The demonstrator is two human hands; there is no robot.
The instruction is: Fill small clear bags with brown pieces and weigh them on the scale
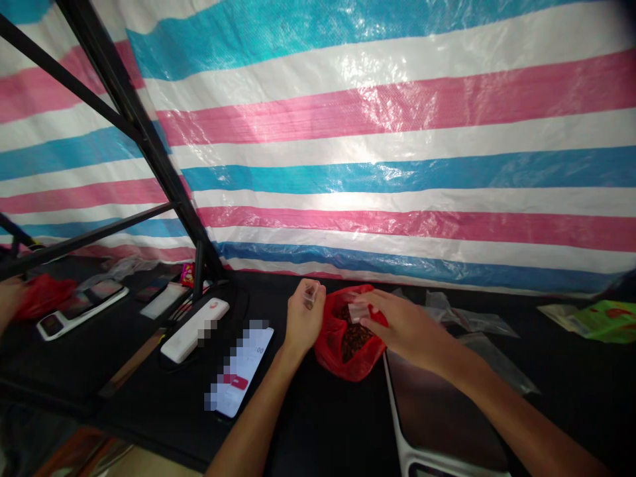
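Observation:
A red plastic bag (350,370) stands open on the black table, with small dark brown pieces (355,341) inside that look like seeds or dried spice. At the bag's left side, my left hand (303,318) is closed, and a small clear plastic piece (311,293) shows between its thumb and fingers. My right hand (405,324) reaches over the bag's right rim, pinching a small translucent plastic piece (358,312) above the brown contents. Whether either piece is a little bag or a scoop, I cannot tell. Under my right forearm lies a flat scale (437,404) with a silver edge.
Left of my arm lie a lit phone (246,371) and a white oblong device (196,328). Clear plastic bags (472,321) and a green packet (603,321) lie right. Beyond a black metal frame (169,179) are another scale (82,313), a red bag (44,297) and another person's hand (8,299).

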